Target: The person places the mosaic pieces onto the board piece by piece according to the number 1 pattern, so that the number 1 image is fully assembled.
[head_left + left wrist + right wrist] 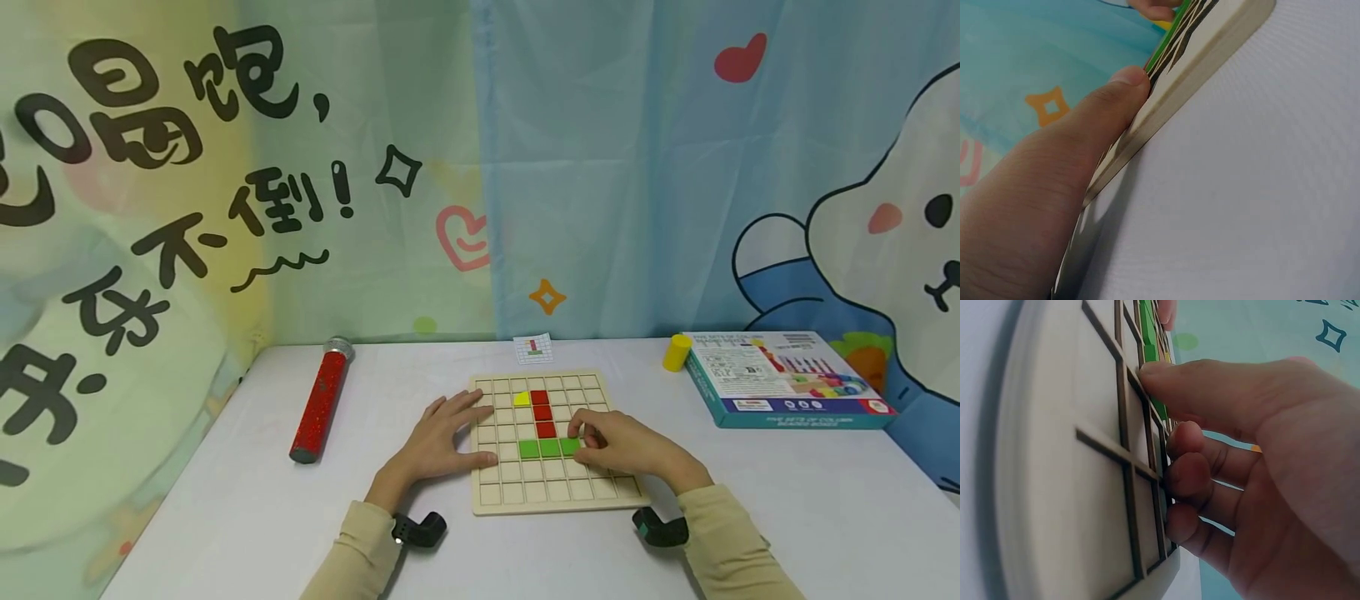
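A wooden grid board lies flat on the white table. Set in its cells are a yellow tile, a column of three red tiles and, below them, a row of three green tiles. Fingers spread, my left hand rests on the board's left edge; the thumb touches the rim in the left wrist view. With thumb and index finger, my right hand pinches the rightmost green tile, its other fingers curled over the board. The index fingertip is hidden in the right wrist view.
Behind the board lies a small pattern card. A red glittery cylinder with a silver end lies at the left. Toward the back right are a yellow cylinder and a flat toy box. A printed curtain hangs behind the table.
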`<state>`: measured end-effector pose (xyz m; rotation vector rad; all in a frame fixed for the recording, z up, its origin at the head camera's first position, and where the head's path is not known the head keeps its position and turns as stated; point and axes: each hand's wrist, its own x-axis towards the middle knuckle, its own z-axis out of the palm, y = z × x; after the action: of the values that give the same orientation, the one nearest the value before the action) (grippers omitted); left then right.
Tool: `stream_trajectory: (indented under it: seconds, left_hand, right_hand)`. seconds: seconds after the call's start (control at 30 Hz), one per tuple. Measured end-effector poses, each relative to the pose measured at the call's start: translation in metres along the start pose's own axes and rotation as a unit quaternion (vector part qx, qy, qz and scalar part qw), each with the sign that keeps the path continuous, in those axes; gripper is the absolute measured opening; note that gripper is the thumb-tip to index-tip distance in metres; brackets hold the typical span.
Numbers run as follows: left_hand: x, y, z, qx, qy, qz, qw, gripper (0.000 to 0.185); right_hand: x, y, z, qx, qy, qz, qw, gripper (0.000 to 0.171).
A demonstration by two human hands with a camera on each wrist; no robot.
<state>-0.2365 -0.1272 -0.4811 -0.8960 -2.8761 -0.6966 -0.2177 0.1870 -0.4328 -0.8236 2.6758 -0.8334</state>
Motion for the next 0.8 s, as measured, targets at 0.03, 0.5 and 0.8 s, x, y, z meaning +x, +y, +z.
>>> stream_trajectory:
  seconds: [0.03, 0.5, 0.8]
  left_hand:
    - [0.0001, 0.0, 0.0001, 0.0, 0.0, -0.001, 1.0, 0.076]
    - [0.0003, -0.0011, 0.0025, 0.0, -0.001, -0.009, 1.0, 0.076]
    - [0.0006, -0.0004, 0.0016, -0.001, -0.001, -0.007, 1.0, 0.076]
  right_hand:
    - [-0.0001, 0.0, 0.0, 0.0, 0.001, 0.0, 1.0, 0.024]
    - [0.0006, 0.0031, 0.0024, 0.005, 0.0, -0.002, 1.0, 0.016]
    - [0.0019, 0.0028, 0.0051, 0.002, 0.017, -0.004, 1.0, 0.012]
